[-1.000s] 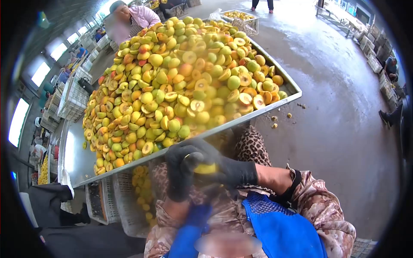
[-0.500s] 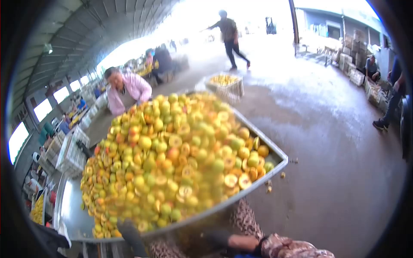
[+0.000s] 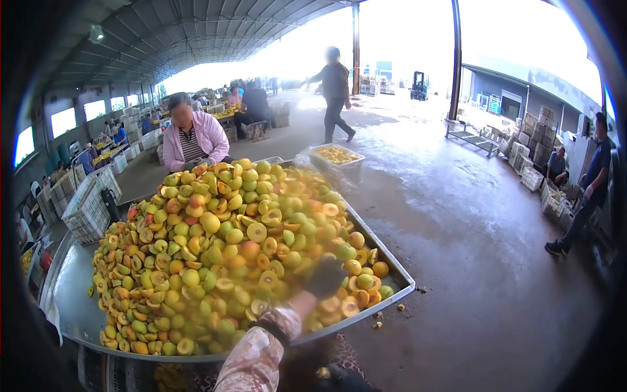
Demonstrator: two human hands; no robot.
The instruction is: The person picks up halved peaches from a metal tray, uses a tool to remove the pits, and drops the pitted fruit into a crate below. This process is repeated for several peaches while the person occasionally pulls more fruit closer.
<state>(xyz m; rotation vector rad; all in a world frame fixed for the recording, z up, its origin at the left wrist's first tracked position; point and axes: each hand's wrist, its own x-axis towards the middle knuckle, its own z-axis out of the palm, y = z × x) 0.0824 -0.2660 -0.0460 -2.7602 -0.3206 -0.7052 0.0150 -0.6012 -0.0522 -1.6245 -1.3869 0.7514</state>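
Observation:
A large heap of halved yellow peaches (image 3: pixel 196 261) fills a metal-rimmed table (image 3: pixel 72 287) in front of me. My left hand (image 3: pixel 324 277), in a dark glove and with a camouflage sleeve, reaches across to the peaches at the near right side. Its back faces me, so the fingers and anything in them are hidden. Low at the bottom edge, a dark shape that looks like my gloved right hand (image 3: pixel 346 377) is below the table rim. A small yellowish piece (image 3: pixel 323 372) shows beside it; its fingers are too dark to make out.
Across the heap sits a person in a pink jacket (image 3: pixel 202 134). A white crate of peaches (image 3: pixel 336 157) stands behind the table, with white crates (image 3: pixel 88 212) at left. One person (image 3: pixel 334 95) walks in the background. Fruit scraps (image 3: pixel 377 325) lie on the floor.
My view has tilted up and levelled. My left hand has gone from the near table edge up and right onto the peaches. The walking person has taken a step.

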